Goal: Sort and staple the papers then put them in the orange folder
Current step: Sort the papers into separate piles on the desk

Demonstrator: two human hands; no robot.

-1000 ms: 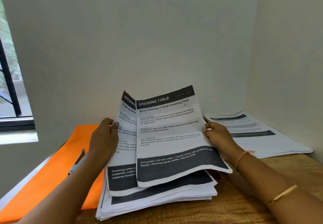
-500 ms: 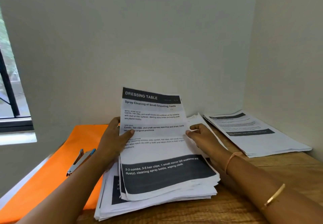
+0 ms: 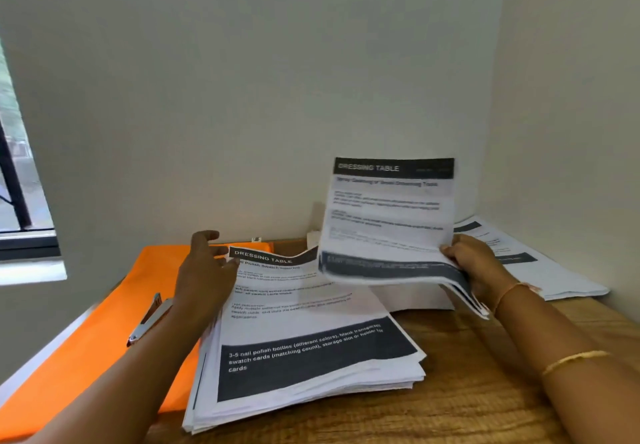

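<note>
1. I read this as the sorting step. The right hand (image 3: 474,263) pinches a few sheets (image 3: 388,215) by their right edge. They are headed "DRESSING TABLE", blurred, and held up clear of the stack (image 3: 311,357), facing the camera.
2. The left hand (image 3: 204,277) holds nothing. Its fingers are loose and spread at the stack's top-left corner, and I cannot tell whether the thumb touches the top page.
3. The stack lies on the table (image 3: 467,391), with its left edge overlapping the folder (image 3: 97,339), which lies flat to the left. The stapler (image 3: 149,319) rests on the folder, just beside the left forearm.
4. A second pile (image 3: 540,270) lies by the right wall, near the right hand.
5. As I judge it, the sheets go next either to that pile or to the stapler. Their lower edges fan apart, so before stapling I would square them with both hands, then reach left for the stapler.
6. I see no papers in the folder and the stack is thick, so most of the job looks undone.
</note>
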